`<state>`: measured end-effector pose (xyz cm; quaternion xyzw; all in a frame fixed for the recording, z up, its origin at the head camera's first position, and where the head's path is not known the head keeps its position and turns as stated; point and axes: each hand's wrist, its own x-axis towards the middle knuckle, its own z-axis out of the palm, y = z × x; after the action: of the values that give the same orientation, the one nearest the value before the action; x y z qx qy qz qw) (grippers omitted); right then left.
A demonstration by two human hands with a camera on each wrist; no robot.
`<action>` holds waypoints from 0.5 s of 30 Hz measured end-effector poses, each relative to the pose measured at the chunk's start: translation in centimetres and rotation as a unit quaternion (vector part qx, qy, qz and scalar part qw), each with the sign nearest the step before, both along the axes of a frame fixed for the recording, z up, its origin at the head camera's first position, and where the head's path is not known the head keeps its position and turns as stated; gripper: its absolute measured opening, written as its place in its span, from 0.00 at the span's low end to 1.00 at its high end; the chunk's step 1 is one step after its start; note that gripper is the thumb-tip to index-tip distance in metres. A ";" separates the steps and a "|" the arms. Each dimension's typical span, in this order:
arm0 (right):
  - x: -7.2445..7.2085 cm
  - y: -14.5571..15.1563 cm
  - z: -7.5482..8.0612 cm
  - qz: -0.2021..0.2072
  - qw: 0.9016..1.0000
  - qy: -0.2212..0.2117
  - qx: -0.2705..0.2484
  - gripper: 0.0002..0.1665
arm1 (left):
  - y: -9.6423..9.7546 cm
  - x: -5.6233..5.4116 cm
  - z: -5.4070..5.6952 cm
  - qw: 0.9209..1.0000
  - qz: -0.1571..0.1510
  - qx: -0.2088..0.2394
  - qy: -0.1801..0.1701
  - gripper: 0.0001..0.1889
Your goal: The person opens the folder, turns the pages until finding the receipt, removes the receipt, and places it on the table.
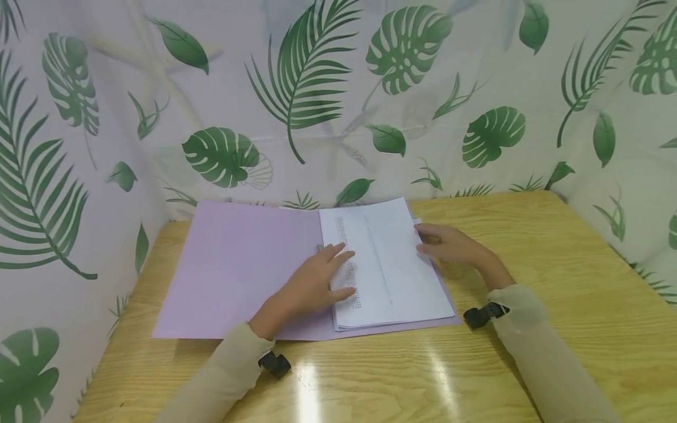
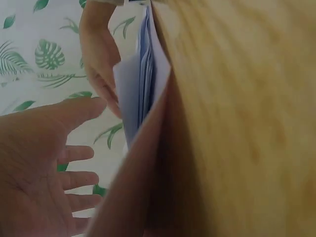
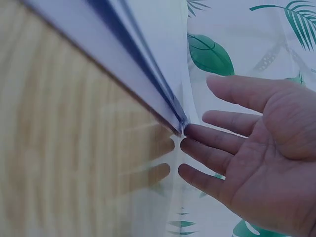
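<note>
A purple folder (image 1: pixel 238 264) lies spread wide on the table, with a stack of white printed sheets (image 1: pixel 407 264) on its right side. Over the sheets' inner edge, near the spine, is my left hand (image 1: pixel 314 285), fingers and thumb spread and nothing gripped. A bit of a metal clip (image 1: pixel 319 247) peeks out behind that hand. At the sheets' right edge is my right hand (image 1: pixel 452 244), its fingertips right by the paper. In the right wrist view its fingers (image 3: pixel 212 159) are extended, close to the corner of the stacked layers (image 3: pixel 143 54).
The wood-grain table (image 1: pixel 550 252) extends on both sides of the folder and in front of it. A leaf-patterned cloth (image 1: pixel 328 158) hangs behind and along the sides. Dark wrist cameras (image 1: pixel 275 364) sit on both sleeves. A small white tab (image 1: pixel 417 221) sticks out beyond the sheets.
</note>
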<state>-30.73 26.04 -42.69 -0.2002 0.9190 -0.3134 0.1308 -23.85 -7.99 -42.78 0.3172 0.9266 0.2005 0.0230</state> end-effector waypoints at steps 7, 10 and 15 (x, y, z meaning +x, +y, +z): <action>-1.7 -1.0 0.7 -0.007 1.000 -0.004 -0.006 0.38 | 0.9 1.5 0.4 0.995 -0.060 -0.039 -0.068 0.46; -3.2 -1.1 0.8 -0.015 1.000 -0.013 -0.021 0.38 | 1.1 1.8 0.5 0.993 -0.069 -0.054 -0.083 0.46; -5.4 -1.6 0.6 -0.041 0.997 -0.025 -0.065 0.39 | 1.1 2.1 0.1 0.990 -0.080 -0.081 -0.088 0.44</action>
<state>-36.15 24.46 -42.05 -0.1623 0.9008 -0.3822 0.1271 -21.79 -6.88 -42.66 0.3690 0.9058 0.1489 0.1458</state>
